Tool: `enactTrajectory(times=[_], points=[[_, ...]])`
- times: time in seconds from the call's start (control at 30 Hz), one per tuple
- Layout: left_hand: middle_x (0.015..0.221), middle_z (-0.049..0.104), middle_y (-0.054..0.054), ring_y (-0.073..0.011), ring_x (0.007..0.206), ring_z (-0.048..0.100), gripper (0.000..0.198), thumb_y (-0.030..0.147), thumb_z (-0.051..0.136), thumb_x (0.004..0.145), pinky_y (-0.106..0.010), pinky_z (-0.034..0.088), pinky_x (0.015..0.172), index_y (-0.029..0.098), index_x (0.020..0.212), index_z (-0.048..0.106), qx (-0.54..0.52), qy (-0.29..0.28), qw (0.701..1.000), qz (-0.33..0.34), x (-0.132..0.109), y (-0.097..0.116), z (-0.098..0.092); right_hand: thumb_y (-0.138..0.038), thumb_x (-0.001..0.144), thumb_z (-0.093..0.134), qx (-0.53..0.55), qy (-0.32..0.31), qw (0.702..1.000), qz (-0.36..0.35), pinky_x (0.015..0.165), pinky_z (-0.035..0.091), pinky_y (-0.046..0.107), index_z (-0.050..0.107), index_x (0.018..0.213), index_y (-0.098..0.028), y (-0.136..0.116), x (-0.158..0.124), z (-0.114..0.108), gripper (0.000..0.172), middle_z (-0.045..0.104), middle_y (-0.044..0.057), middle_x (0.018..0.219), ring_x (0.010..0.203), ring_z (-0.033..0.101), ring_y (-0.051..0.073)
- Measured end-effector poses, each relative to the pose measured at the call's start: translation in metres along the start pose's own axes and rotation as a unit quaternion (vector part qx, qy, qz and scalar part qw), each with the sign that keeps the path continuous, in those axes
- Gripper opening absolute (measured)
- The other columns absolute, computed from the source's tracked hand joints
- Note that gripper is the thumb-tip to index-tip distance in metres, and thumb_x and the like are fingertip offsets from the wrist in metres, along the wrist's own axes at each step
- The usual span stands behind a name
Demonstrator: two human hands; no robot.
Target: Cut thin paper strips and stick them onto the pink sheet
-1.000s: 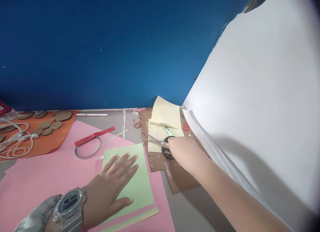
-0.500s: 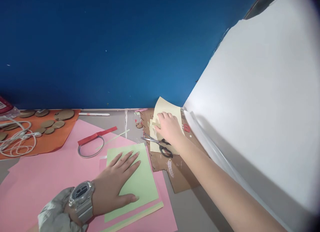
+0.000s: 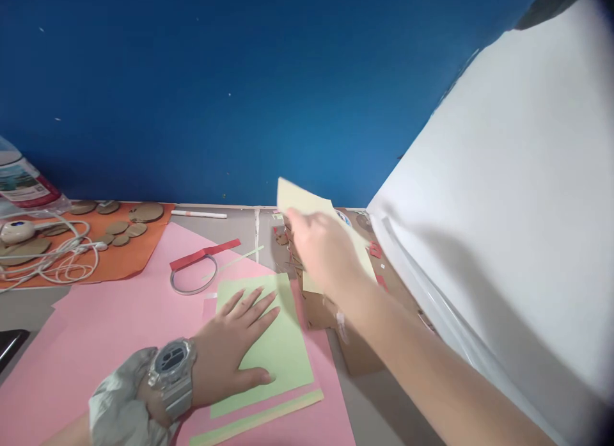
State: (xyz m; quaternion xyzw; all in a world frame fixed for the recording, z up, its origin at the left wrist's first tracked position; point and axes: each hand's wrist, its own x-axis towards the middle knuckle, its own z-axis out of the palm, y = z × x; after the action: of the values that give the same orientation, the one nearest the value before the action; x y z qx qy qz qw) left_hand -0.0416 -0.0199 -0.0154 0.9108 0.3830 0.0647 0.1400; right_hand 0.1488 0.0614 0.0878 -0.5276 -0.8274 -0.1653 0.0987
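My left hand (image 3: pixel 235 347) lies flat, fingers spread, on a light green sheet of paper (image 3: pixel 285 350). That sheet rests on large pink paper (image 3: pixel 119 331), with a pale yellow-green strip (image 3: pixel 259 418) just below it. At the back, my right hand (image 3: pixel 323 247) is closed on a cream sheet of paper (image 3: pixel 304 195), whose far edge is lifted towards the blue wall. More cream paper (image 3: pixel 367 257) shows to the right of the hand, over brown cardboard (image 3: pixel 359 356). My right hand and forearm cover much of this spot, and the scissors are not clearly visible.
Left of the hands lie a red strip (image 3: pixel 204 254), a grey ring (image 3: pixel 192 289) and a white pen (image 3: pixel 199 214). Orange paper (image 3: pixel 144 254) carries cardboard discs, white earphones (image 3: pixel 71 254) and a bottle (image 3: pixel 29 183). A blue wall (image 3: pixel 240 113) and white sheeting (image 3: pixel 518 196) border the workspace.
My right hand has closed on the cream paper and raised it, its edge moving up and left. The scissors beside it have gone from clear view. My left hand stays on the green sheet.
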Motion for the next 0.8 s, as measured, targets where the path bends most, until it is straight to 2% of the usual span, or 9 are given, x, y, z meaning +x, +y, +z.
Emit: enactTrajectory(times=[0.07, 0.17, 0.23, 0.37, 0.47, 0.53, 0.63, 0.73, 0.8], points=[[0.15, 0.032, -0.008, -0.0337, 0.139, 0.022, 0.082, 0.073, 0.041, 0.077, -0.052, 0.014, 0.113, 0.024, 0.143, 0.033, -0.004, 0.008, 1.0, 0.001, -0.004, 0.0, -0.003, 0.002, 0.077, 0.04, 0.021, -0.009, 0.994, -0.105, 0.081, 0.042, 0.037, 0.041, 0.134, -0.002, -0.033, -0.031, 0.002, 0.057, 0.065, 0.014, 0.088, 0.08, 0.057, 0.024], [0.141, 0.045, -0.01, -0.036, 0.128, 0.037, 0.081, 0.07, 0.049, 0.073, -0.054, 0.021, 0.109, 0.023, 0.139, 0.041, -0.025, 0.029, 0.999, 0.009, -0.008, -0.002, -0.009, -0.008, 0.081, 0.043, 0.085, -0.02, 0.978, -0.188, 0.099, 0.039, 0.041, 0.032, 0.14, 0.002, -0.063, -0.069, 0.011, 0.061, 0.063, 0.019, 0.109, 0.098, 0.057, 0.028], [0.133, 0.052, -0.01, -0.0351, 0.12, 0.044, 0.075, 0.069, 0.052, 0.072, -0.054, 0.025, 0.106, 0.024, 0.132, 0.049, -0.035, 0.034, 0.999, 0.008, -0.009, -0.003, -0.012, -0.012, 0.082, 0.045, 0.121, -0.049, 0.973, -0.192, 0.101, 0.039, 0.042, 0.033, 0.14, 0.001, -0.067, -0.081, 0.014, 0.061, 0.061, 0.02, 0.117, 0.104, 0.057, 0.029], [0.126, 0.057, -0.01, -0.0344, 0.117, 0.046, 0.067, 0.067, 0.055, 0.071, -0.054, 0.026, 0.104, 0.024, 0.123, 0.057, -0.039, 0.032, 0.999, -0.002, -0.008, -0.003, -0.016, -0.013, 0.091, 0.036, 0.198, -0.104, 0.967, -0.126, 0.104, 0.039, 0.044, 0.039, 0.137, -0.003, -0.063, -0.089, 0.007, 0.047, 0.054, 0.019, 0.131, 0.116, 0.053, 0.027], [0.126, 0.059, -0.006, -0.0323, 0.113, 0.05, 0.059, 0.053, 0.059, 0.073, -0.049, 0.032, 0.101, 0.028, 0.126, 0.054, -0.06, 0.022, 0.998, -0.012, -0.007, -0.001, -0.018, -0.02, 0.096, 0.033, 0.354, -0.141, 0.918, -0.105, 0.104, 0.04, 0.034, 0.04, 0.138, -0.011, -0.066, -0.095, -0.004, 0.044, 0.053, 0.012, 0.135, 0.122, 0.05, 0.02], [0.126, 0.059, -0.006, -0.0328, 0.114, 0.05, 0.061, 0.053, 0.06, 0.072, -0.049, 0.034, 0.1, 0.029, 0.128, 0.052, -0.062, 0.011, 0.998, -0.021, -0.009, -0.002, -0.019, -0.02, 0.096, 0.033, 0.445, -0.145, 0.882, -0.057, 0.101, 0.042, 0.031, 0.044, 0.135, -0.018, -0.064, -0.099, -0.009, 0.041, 0.057, 0.007, 0.131, 0.119, 0.052, 0.018], [0.139, 0.048, -0.01, -0.0369, 0.126, 0.039, 0.077, 0.066, 0.057, 0.071, -0.055, 0.024, 0.107, 0.024, 0.134, 0.047, -0.03, 0.004, 0.999, -0.03, -0.014, -0.006, -0.022, -0.03, 0.097, 0.033, 0.504, -0.109, 0.85, 0.106, 0.082, 0.05, 0.032, 0.059, 0.116, -0.026, -0.033, -0.091, -0.008, 0.033, 0.068, 0.004, 0.108, 0.099, 0.063, 0.02], [0.147, 0.037, -0.011, -0.0352, 0.134, 0.029, 0.068, 0.064, 0.05, 0.078, -0.054, 0.022, 0.109, 0.023, 0.133, 0.046, -0.015, 0.003, 0.999, -0.03, -0.014, -0.015, -0.03, -0.043, 0.093, 0.039, 0.529, 0.06, 0.789, 0.306, 0.068, 0.051, 0.031, 0.063, 0.103, -0.023, 0.031, -0.069, 0.004, 0.032, 0.068, 0.005, 0.093, 0.086, 0.065, 0.022], [0.139, 0.045, -0.012, -0.0322, 0.13, 0.036, 0.055, 0.055, 0.048, 0.084, -0.051, 0.03, 0.106, 0.021, 0.127, 0.05, -0.03, 0.054, 0.995, -0.077, -0.005, -0.022, -0.036, -0.041, 0.092, 0.039, 0.553, 0.143, 0.729, 0.378, 0.06, 0.05, 0.03, 0.063, 0.1, -0.02, 0.077, -0.053, 0.017, 0.032, 0.067, 0.006, 0.087, 0.074, 0.065, 0.02]])
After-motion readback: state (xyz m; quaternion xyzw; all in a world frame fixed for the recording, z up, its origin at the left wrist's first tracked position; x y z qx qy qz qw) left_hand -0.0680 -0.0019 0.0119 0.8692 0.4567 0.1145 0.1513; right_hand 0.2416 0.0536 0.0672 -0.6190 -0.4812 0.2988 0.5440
